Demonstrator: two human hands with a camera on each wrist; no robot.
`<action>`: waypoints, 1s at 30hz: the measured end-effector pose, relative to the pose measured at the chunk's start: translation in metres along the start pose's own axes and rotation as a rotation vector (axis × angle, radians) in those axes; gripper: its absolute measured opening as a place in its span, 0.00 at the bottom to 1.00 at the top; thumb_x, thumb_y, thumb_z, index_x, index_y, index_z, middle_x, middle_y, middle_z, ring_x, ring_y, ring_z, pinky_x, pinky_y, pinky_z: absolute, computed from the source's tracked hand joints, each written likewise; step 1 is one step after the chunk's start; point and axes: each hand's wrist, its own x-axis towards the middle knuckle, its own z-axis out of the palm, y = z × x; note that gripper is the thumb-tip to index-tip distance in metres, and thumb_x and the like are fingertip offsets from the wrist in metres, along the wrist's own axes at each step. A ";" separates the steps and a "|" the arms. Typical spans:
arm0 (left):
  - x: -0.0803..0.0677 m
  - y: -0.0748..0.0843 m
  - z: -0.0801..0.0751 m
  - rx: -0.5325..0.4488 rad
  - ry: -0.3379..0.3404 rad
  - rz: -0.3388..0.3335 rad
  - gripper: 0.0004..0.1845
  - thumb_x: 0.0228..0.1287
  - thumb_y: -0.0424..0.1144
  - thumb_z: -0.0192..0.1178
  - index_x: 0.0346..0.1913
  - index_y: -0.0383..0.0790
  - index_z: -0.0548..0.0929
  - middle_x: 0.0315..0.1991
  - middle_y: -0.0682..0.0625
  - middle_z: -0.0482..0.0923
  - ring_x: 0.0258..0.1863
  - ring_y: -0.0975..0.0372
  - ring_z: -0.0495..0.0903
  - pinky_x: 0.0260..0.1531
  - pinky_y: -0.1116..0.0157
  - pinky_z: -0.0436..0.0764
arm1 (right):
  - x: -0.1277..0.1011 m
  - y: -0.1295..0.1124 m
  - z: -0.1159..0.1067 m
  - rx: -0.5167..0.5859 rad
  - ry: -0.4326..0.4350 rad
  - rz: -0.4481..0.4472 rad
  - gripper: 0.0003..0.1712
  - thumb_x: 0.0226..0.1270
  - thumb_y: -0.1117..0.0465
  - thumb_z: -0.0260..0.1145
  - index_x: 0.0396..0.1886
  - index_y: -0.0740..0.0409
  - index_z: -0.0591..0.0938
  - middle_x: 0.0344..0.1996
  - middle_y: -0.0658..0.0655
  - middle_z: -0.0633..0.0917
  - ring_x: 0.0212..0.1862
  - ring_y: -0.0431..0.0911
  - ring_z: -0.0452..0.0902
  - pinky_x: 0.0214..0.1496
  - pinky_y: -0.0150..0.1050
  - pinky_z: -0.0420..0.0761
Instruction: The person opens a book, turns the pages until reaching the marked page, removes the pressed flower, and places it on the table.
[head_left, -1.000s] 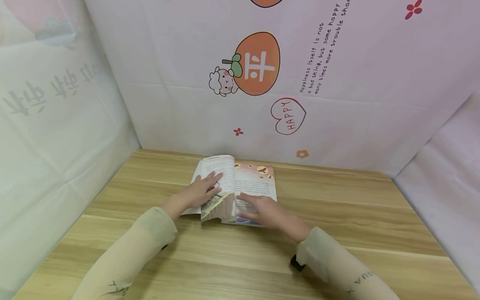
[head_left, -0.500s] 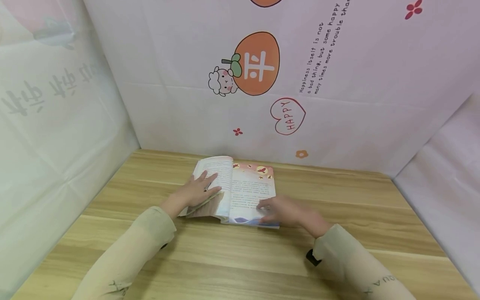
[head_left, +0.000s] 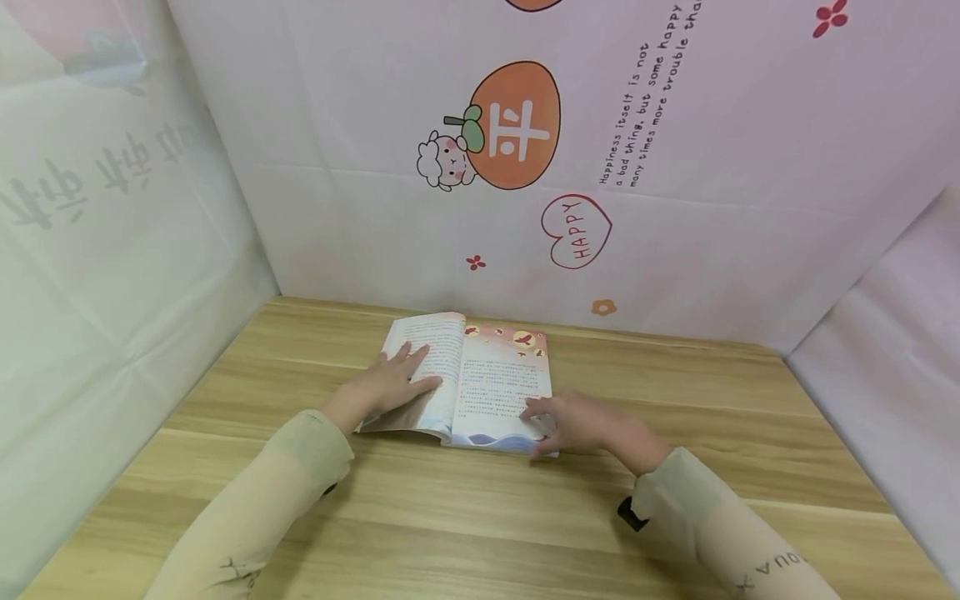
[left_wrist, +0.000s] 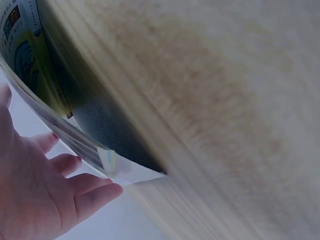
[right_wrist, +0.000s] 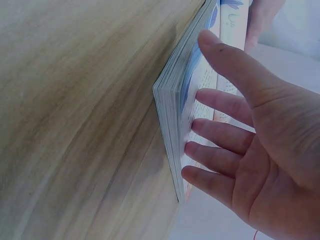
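Observation:
An open book [head_left: 497, 385] lies on the wooden table near the back wall, its right page printed with text, a pink top and a blue wave along the bottom. The left-hand pages curve up at the spine. Resting on them is my left hand [head_left: 384, 385], fingers spread. In the left wrist view the curved underside of the pages [left_wrist: 80, 142] shows beside that hand. My right hand [head_left: 585, 422] is at the lower right corner of the right page, thumb apart from the fingers. The right wrist view shows its fingertips at the page, above the thick page block [right_wrist: 169, 102].
The wooden table [head_left: 465, 525] extends around the book. A white printed sheet [head_left: 360, 225] forms the back wall close behind it, and white sheets hang at both sides. A dark band [head_left: 632, 513] sits at the right wrist.
The raised pages have settled over to the left, and the right page lies fully in sight. My right hand has moved from the spine to the right edge; my left hand stays on the pages.

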 end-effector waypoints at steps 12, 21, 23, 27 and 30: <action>0.003 -0.001 0.000 -0.085 -0.037 0.004 0.47 0.77 0.61 0.52 0.84 0.41 0.42 0.81 0.31 0.32 0.75 0.27 0.35 0.66 0.26 0.47 | 0.001 0.001 -0.002 0.024 -0.034 0.022 0.31 0.56 0.55 0.82 0.60 0.55 0.85 0.70 0.63 0.75 0.42 0.46 0.71 0.44 0.42 0.72; 0.004 -0.002 -0.001 -0.099 -0.062 0.140 0.38 0.82 0.50 0.51 0.84 0.43 0.47 0.81 0.33 0.31 0.75 0.27 0.31 0.70 0.29 0.41 | 0.003 0.000 -0.005 0.046 -0.061 0.020 0.32 0.56 0.58 0.82 0.62 0.57 0.84 0.71 0.65 0.73 0.27 0.41 0.61 0.31 0.35 0.66; 0.003 -0.002 -0.002 -0.086 -0.062 0.185 0.36 0.83 0.48 0.49 0.83 0.43 0.49 0.82 0.34 0.33 0.75 0.27 0.32 0.69 0.29 0.42 | 0.002 0.000 -0.006 0.051 -0.062 0.019 0.33 0.56 0.59 0.82 0.62 0.58 0.84 0.71 0.65 0.73 0.25 0.40 0.59 0.28 0.34 0.63; 0.000 -0.001 -0.002 -0.022 -0.067 0.258 0.31 0.84 0.45 0.45 0.83 0.46 0.54 0.83 0.40 0.39 0.76 0.29 0.34 0.70 0.31 0.42 | 0.001 -0.001 -0.008 0.062 -0.068 0.011 0.32 0.57 0.59 0.82 0.62 0.58 0.84 0.71 0.66 0.73 0.23 0.39 0.58 0.26 0.33 0.63; -0.003 -0.001 -0.001 0.055 -0.090 0.306 0.29 0.85 0.47 0.44 0.83 0.51 0.57 0.83 0.46 0.41 0.77 0.32 0.34 0.73 0.34 0.42 | -0.001 0.000 -0.009 0.063 -0.080 0.003 0.31 0.59 0.59 0.81 0.62 0.58 0.83 0.71 0.66 0.72 0.23 0.39 0.58 0.27 0.33 0.64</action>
